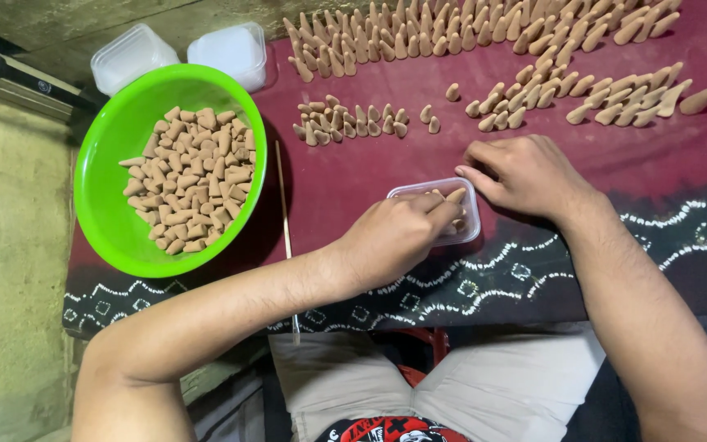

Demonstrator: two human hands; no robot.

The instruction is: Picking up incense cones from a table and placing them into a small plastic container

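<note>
The step in hand appears to be the filling of a small clear plastic container, which is sitting on the maroon patterned cloth covering the table, near the middle of the scene. The left hand is reaching over the container's left side with its fingers pinched together on a tan incense cone, holding it just above or just inside the container; a few more cones are lying in there, though the hand is hiding most of the interior. The right hand is resting at the container's right rim with fingers curled loosely downward, thumb touching or nearly touching the rim; it is grasping nothing that can be seen, and seems to be steadying the container. To the left, well apart from the hands, a green plastic bowl is holding a loose heap of cones. A thin wooden stick is lying between the bowl and the container. Far across the cloth, rows of upright cones are standing, with smaller groups nearer. Two empty clear containers are sitting at the far left beyond the bowl. As a judgement, the next move is calling for the pinch to be loosened over the container so that the cone settles among the others without tipping the light container, which the right hand is well placed to prevent.
</note>
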